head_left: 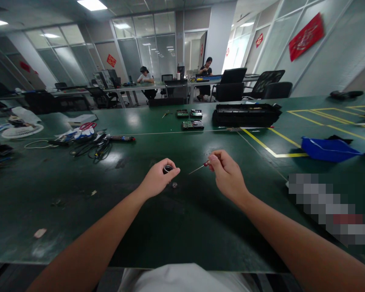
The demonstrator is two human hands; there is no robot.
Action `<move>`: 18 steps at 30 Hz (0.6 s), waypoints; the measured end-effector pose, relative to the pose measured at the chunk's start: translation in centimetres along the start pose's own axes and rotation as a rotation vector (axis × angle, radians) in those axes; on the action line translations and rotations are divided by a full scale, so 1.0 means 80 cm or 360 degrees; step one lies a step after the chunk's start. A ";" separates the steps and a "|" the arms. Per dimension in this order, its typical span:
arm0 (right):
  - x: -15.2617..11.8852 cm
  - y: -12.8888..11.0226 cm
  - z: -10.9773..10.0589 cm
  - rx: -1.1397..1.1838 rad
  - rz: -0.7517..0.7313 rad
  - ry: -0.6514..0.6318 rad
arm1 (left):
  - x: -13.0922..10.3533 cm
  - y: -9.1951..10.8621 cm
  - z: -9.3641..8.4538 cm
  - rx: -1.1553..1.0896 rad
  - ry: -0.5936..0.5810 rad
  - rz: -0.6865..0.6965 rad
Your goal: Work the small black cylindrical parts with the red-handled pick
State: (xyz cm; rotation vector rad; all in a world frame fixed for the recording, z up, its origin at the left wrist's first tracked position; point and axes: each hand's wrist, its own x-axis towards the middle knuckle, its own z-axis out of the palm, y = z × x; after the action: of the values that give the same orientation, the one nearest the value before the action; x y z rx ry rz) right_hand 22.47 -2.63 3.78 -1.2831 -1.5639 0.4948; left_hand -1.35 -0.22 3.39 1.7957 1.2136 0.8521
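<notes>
Over the green table, my left hand is closed around a small black round part with a ring-like rim, whose kind I cannot make out. A small metallic piece shows just below those fingers. To the right, my right hand pinches a screwdriver by its red handle. Its thin shaft points left and down toward my left hand, with a gap between the tip and the black part.
Circuit-board drives and a long black housing lie farther back. Tangled cables, a dark rod-shaped tool and red-handled scissors lie left. A blue tray sits right. Two people work at a far table.
</notes>
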 end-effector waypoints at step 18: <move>-0.001 0.000 0.001 -0.0007 -0.0013 -0.0040 | 0.003 -0.025 -0.012 0.0829 -0.0552 0.0051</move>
State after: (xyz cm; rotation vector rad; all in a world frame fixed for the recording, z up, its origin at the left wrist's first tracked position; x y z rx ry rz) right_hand 22.38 -2.67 3.74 -1.2779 -1.5911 0.5046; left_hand -2.94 0.68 2.12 2.2627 1.2466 0.2223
